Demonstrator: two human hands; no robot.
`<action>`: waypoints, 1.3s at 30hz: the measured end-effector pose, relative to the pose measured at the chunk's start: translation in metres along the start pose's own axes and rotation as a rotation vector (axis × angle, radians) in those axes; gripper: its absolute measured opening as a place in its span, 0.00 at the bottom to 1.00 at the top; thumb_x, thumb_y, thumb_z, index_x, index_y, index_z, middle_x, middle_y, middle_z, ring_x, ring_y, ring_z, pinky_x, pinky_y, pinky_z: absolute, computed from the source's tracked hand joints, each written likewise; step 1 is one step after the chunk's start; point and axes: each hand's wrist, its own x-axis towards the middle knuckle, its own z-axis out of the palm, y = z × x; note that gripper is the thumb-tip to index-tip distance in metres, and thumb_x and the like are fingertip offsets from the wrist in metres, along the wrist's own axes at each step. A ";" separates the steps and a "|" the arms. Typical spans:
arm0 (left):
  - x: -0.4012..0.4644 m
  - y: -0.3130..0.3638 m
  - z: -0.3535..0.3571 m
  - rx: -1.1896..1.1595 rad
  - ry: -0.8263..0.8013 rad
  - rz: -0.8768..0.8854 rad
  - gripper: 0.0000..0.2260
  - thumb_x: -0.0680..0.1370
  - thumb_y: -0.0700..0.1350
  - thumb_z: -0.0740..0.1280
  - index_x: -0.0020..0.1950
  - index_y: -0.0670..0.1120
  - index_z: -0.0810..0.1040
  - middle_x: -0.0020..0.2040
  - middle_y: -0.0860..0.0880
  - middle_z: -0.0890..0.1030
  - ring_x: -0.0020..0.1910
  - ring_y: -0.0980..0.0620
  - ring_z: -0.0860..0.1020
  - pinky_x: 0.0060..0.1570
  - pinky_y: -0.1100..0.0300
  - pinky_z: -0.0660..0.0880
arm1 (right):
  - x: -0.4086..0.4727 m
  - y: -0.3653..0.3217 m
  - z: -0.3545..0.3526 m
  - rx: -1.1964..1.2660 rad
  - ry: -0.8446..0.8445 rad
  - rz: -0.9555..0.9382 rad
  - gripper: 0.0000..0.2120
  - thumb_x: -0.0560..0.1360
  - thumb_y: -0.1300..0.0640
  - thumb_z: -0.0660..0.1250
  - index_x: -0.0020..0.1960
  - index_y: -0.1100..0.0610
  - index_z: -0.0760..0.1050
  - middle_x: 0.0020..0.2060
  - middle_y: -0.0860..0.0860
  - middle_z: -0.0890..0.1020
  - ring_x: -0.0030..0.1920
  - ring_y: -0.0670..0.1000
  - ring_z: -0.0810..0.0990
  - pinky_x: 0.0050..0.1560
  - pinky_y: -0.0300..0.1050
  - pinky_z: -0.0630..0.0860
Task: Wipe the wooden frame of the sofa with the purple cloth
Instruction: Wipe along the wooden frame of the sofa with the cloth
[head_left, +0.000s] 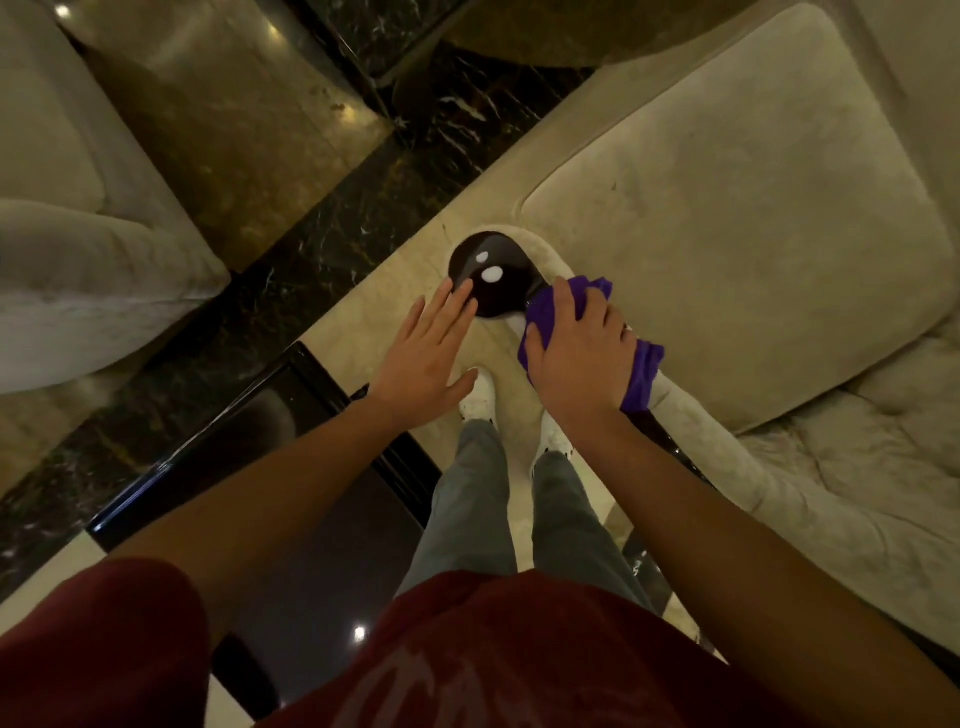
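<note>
The sofa's dark glossy wooden frame (491, 273) ends in a rounded arm tip at the middle of the view, with light glinting on it. My right hand (579, 353) presses the purple cloth (644, 366) onto the arm just behind that tip; the cloth bunches out in front of and behind my hand. Fingers spread, my left hand (428, 353) holds nothing, and its fingertips touch the left side of the rounded tip. More dark frame (662, 431) shows under my right wrist.
The sofa's beige seat cushion (753, 223) fills the right side. Another beige armchair (78, 270) stands at left. A glossy black low table (291, 415) lies beside my legs. The floor is beige and black marble (311, 249).
</note>
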 end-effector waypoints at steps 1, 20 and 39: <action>-0.001 0.000 0.000 -0.001 0.005 -0.003 0.37 0.81 0.56 0.62 0.85 0.41 0.54 0.86 0.42 0.50 0.85 0.41 0.47 0.82 0.41 0.49 | 0.006 -0.005 0.001 0.004 -0.003 0.001 0.30 0.83 0.42 0.60 0.81 0.52 0.61 0.75 0.62 0.70 0.71 0.67 0.72 0.67 0.65 0.72; 0.007 -0.012 -0.010 -0.300 0.122 -0.003 0.25 0.82 0.45 0.65 0.78 0.41 0.71 0.84 0.38 0.57 0.84 0.36 0.53 0.79 0.36 0.58 | 0.068 -0.058 0.024 0.023 0.178 -0.039 0.31 0.85 0.39 0.50 0.80 0.56 0.63 0.75 0.62 0.72 0.71 0.67 0.74 0.62 0.67 0.77; -0.001 -0.008 -0.013 -0.483 0.158 -0.213 0.19 0.80 0.41 0.67 0.70 0.39 0.73 0.78 0.36 0.68 0.81 0.38 0.63 0.76 0.43 0.68 | 0.096 -0.089 0.017 0.266 0.253 0.079 0.24 0.81 0.39 0.61 0.67 0.55 0.78 0.66 0.57 0.80 0.64 0.60 0.78 0.61 0.59 0.76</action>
